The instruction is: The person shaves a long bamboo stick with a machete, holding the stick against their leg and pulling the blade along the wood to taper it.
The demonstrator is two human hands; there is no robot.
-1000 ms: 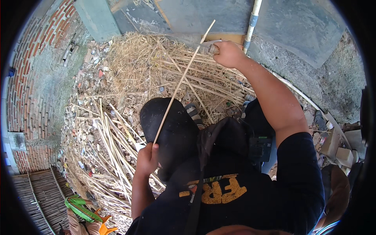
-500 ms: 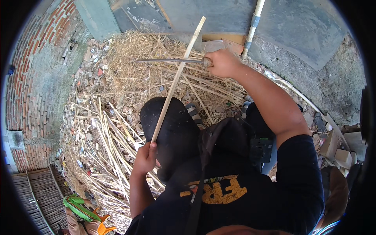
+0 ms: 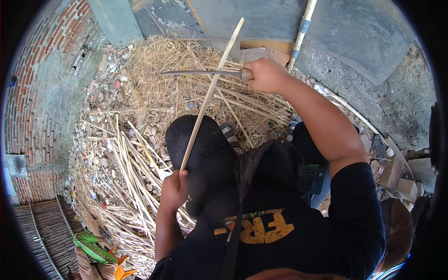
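My left hand (image 3: 174, 190) is closed around the lower end of a long, pale bamboo strip (image 3: 199, 119). The strip slants up and away over my black-clad left knee (image 3: 186, 140), its far end reaching toward the grey panels. In my right fist (image 3: 267, 75) is the wooden handle of a long, narrow knife (image 3: 191, 72). Its blade points left and crosses the strip in its upper part, apparently touching it. My fingers hide most of the handle and the strip's near end.
Curly shavings (image 3: 158, 77) cover the ground ahead. Many split bamboo strips (image 3: 133, 177) lie to my left over rubble. Grey panels (image 3: 261, 21) and a pipe (image 3: 302, 28) stand ahead, a brick wall (image 3: 32, 112) left. Another person (image 3: 95, 256) is at lower left; wood blocks (image 3: 407, 190) lie right.
Almost nothing differs. Both hands keep their grips on the strip and the knife, and the view has shifted very slightly.
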